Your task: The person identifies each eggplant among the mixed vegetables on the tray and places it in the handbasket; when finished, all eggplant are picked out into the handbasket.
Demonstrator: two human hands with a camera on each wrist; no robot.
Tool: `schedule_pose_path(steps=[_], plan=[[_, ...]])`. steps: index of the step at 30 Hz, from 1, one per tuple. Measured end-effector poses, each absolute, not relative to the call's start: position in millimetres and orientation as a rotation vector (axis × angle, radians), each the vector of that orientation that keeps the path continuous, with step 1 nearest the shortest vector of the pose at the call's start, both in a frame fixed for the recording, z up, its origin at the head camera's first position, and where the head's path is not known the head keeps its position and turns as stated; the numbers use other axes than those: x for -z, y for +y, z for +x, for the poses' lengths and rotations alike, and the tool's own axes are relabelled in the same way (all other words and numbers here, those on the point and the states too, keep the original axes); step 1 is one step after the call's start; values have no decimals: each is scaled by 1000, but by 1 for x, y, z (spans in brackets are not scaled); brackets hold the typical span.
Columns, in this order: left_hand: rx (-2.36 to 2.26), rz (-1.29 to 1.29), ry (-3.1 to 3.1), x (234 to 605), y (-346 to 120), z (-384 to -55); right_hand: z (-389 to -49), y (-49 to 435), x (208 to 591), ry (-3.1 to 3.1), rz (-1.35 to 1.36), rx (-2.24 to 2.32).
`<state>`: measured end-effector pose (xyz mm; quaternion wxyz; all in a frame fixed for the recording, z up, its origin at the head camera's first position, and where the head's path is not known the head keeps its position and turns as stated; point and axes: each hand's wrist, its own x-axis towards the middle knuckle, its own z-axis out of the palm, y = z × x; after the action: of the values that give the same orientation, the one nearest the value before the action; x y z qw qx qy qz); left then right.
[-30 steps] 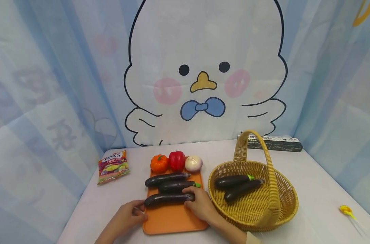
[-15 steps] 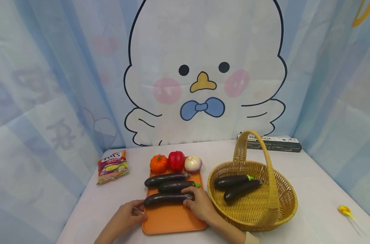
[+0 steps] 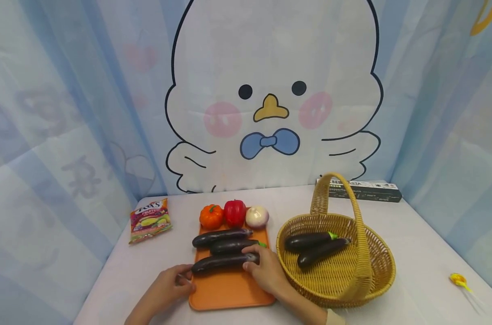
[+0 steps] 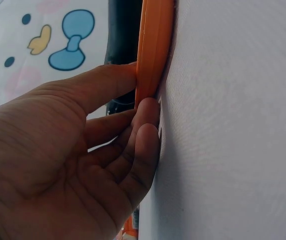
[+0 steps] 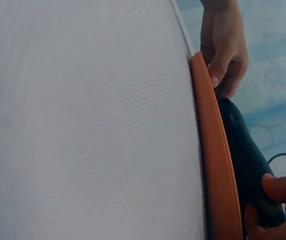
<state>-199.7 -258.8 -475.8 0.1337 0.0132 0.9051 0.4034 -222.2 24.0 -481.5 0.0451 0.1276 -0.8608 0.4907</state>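
Note:
On an orange tray [image 3: 229, 293] lie three dark eggplants. My right hand [image 3: 266, 270] pinches the stem end of the nearest eggplant [image 3: 217, 262] between thumb and fingers; in the right wrist view, the thumb presses on that eggplant [image 5: 247, 150]. At the tray's left side, my left hand [image 3: 170, 285] grips the rim, close to the eggplant's blunt end. The left wrist view shows its thumb and fingers at the tray edge [image 4: 155, 45]. Behind lie a middle eggplant [image 3: 231, 246] and a far eggplant [image 3: 219, 237], the middle one's stem partly covered by my right hand.
An orange pumpkin [image 3: 211, 217], a red bell pepper [image 3: 235, 213] and a white-purple turnip [image 3: 257, 217] line the tray's far end. A wicker basket [image 3: 381, 271] with two eggplants stands right. Candy bag [image 3: 150, 221], black box [image 3: 365, 191] and lollipop [image 3: 458, 280] lie around.
The stem end of the nearest eggplant has risen or shifted slightly away from me with my right hand's fingers. My left hand stays at the tray's rim.

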Motion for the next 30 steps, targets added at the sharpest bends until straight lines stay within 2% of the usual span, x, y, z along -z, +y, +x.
schedule_pose_path(steps=[17, 23, 30], plan=[[-1182, 112, 2646, 480, -262, -200, -208, 25, 457, -2569, 423, -1604], [-1167, 173, 2662, 480, -264, -201, -196, 32, 432, -2529, 499, -1793], [-1122, 120, 2662, 480, -263, -202, -172, 48, 395, -2466, 564, -1900]])
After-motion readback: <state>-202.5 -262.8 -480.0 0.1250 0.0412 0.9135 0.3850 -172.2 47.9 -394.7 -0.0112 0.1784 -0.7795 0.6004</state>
